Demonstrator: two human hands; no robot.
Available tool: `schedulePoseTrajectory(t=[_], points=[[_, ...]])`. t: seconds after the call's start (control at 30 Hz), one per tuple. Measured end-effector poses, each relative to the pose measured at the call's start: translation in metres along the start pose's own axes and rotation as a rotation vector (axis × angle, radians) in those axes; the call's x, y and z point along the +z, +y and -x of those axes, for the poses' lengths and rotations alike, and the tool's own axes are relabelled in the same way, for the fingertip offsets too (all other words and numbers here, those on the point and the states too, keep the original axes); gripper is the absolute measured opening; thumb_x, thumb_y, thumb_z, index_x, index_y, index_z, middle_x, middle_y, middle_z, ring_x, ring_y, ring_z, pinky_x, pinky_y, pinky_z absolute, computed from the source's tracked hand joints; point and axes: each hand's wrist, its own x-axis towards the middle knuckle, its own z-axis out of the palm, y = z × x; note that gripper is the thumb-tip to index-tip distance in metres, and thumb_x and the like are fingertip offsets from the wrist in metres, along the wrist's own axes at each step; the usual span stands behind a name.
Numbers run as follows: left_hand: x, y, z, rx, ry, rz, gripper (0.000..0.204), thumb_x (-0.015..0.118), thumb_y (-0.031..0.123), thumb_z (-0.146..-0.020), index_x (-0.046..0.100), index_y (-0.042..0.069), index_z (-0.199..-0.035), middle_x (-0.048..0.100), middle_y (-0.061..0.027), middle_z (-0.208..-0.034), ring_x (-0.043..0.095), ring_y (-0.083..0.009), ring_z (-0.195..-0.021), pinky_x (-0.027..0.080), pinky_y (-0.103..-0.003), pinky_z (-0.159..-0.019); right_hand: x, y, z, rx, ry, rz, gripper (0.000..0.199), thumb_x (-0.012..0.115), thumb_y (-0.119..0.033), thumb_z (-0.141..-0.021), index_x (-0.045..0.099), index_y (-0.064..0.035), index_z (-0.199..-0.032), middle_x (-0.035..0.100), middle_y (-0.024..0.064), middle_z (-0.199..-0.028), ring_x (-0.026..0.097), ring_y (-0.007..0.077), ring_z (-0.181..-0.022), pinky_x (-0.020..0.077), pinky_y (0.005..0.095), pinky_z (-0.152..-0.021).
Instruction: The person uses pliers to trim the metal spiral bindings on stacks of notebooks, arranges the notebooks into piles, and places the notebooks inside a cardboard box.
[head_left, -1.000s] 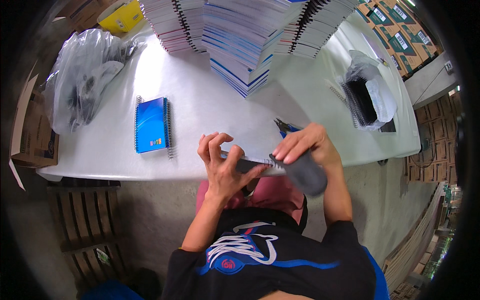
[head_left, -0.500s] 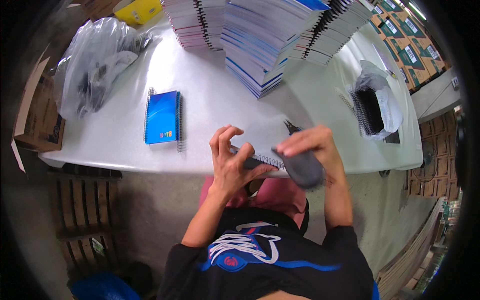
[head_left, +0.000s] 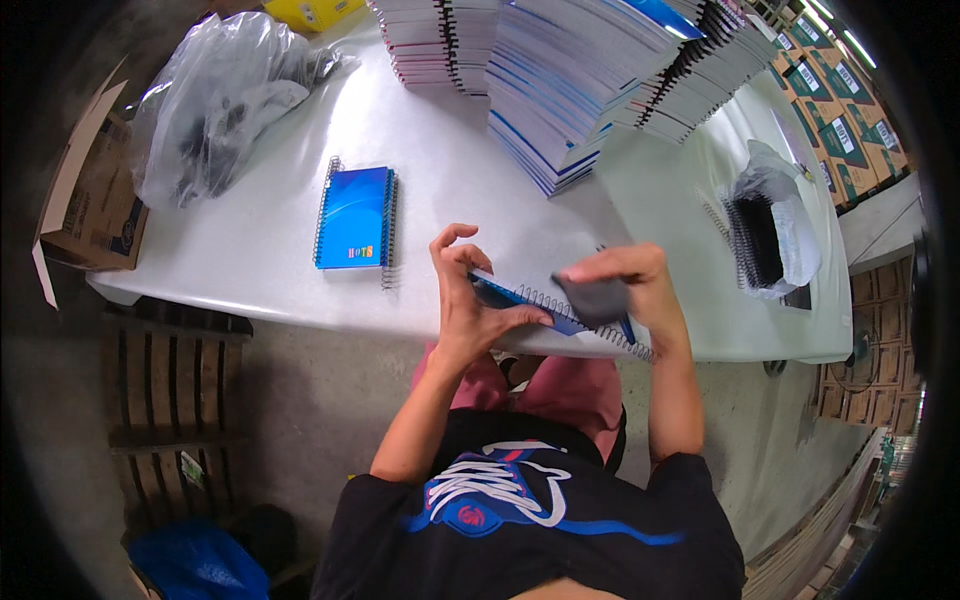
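At the table's front edge my left hand (head_left: 462, 312) grips a small spiral notebook (head_left: 500, 291), fingers behind it and thumb along its near side. The notebook is tilted, with blue showing on it. A wire coil (head_left: 560, 308) runs along its edge, and its loose end (head_left: 640, 350) sticks out below my right hand. My right hand (head_left: 635, 285) is closed on a dark grey, rounded thing (head_left: 597, 300) over the coil; its kind is blurred. Farther left lies a blue spiral notebook (head_left: 355, 215) with a second coil along its left side.
Tall stacks of spiral notebooks (head_left: 560, 90) stand at the back of the white table (head_left: 440, 170). A clear plastic bag (head_left: 215, 120) and a cardboard box (head_left: 105, 215) are at the left. On the right, a bag of black coils (head_left: 765, 230) lies near the table's edge.
The held notebook has turned so that blue shows. More coil shows to the right. The dark grey thing has moved up and tilted under my right hand. The pliers behind it are now mostly hidden.
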Motion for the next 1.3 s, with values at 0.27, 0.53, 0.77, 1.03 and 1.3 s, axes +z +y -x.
schedulePoseTrajectory(t=[0.27, 0.53, 0.77, 1.03, 1.3], points=[[0.001, -0.001, -0.004, -0.169, -0.042, 0.087, 0.092, 0.094, 0.036, -0.035, 0.033, 0.005, -0.097, 0.035, -0.0115, -0.105, 0.042, -0.021, -0.092, 0.042, -0.032, -0.074, 0.015, -0.012, -0.021, -0.007, -0.058, -0.206, 0.028, 0.058, 0.006, -0.066, 0.071, -0.0029, -0.088, 0.069, 0.0125, -0.078, 0.063, 0.0136, -0.069, 0.0487, 0.0251, -0.066], [0.0, -0.01, -0.001, -0.032, -0.081, 0.029, 0.093, 0.093, 0.038, -0.036, 0.03, 0.006, -0.096, 0.033, -0.0123, -0.102, 0.041, -0.0223, -0.093, 0.042, -0.032, -0.076, 0.027, -0.008, -0.037, -0.147, -0.115, -0.029, 0.029, 0.06, 0.003, -0.064, 0.071, -0.0044, -0.089, 0.067, 0.0142, -0.07, 0.063, 0.0148, -0.061, 0.0487, 0.0264, -0.06], [0.002, -0.002, -0.004, -0.081, -0.062, 0.101, 0.1, 0.093, 0.039, -0.034, 0.023, 0.006, -0.098, 0.031, -0.0116, -0.099, 0.039, -0.0221, -0.091, 0.041, -0.033, -0.077, 0.036, -0.001, -0.039, -0.001, -0.002, 0.221, 0.029, 0.061, 0.002, -0.065, 0.071, -0.0061, -0.091, 0.065, 0.0163, -0.072, 0.06, 0.0191, -0.058, 0.0477, 0.0276, -0.06], [0.001, -0.01, 0.0, -0.018, -0.02, 0.183, 0.054, 0.08, 0.016, -0.07, 0.033, 0.006, -0.095, 0.038, -0.0067, -0.091, 0.039, -0.0181, -0.088, 0.037, -0.028, -0.079, -0.005, 0.024, -0.023, 0.159, 0.415, 0.547, 0.032, 0.056, -0.001, -0.071, 0.07, -0.0113, -0.098, 0.067, 0.0168, -0.085, 0.065, 0.0259, -0.072, 0.0494, 0.0293, -0.068], [-0.011, 0.012, -0.002, -0.122, 0.332, 0.388, 0.052, 0.07, -0.009, -0.073, 0.046, 0.005, -0.117, 0.064, -0.0087, -0.093, 0.059, -0.0136, -0.089, 0.047, -0.024, -0.079, -0.008, 0.026, 0.055, 0.33, 0.563, 0.853, 0.053, 0.054, -0.024, -0.089, 0.036, -0.0178, -0.139, 0.041, 0.0154, -0.136, 0.042, 0.0374, -0.121, 0.0306, 0.054, -0.099]])
